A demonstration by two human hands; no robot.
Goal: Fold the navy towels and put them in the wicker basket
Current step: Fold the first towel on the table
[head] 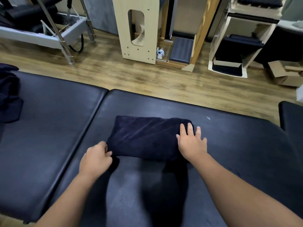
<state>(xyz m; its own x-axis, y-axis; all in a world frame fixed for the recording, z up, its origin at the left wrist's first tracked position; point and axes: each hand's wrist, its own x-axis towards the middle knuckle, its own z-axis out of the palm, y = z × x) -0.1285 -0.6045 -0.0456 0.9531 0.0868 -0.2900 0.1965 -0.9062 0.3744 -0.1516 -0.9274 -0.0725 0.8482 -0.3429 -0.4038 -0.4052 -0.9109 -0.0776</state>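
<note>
A navy towel (144,137) lies folded into a thick rectangle on the dark padded bench (229,145) in front of me. My left hand (95,158) pinches the towel's near left corner with curled fingers. My right hand (191,141) rests flat on the towel's right end, fingers spread and straight. More navy towels (9,94) lie in a loose heap at the far left edge of the bench. No wicker basket is in view.
The bench has a seam (91,118) between two pads. Beyond it is wooden floor (147,77), with a metal-framed apparatus (62,33) at back left, a pale wooden unit (139,30) in the middle, white shelving (237,46) and a cardboard box (287,74) at right.
</note>
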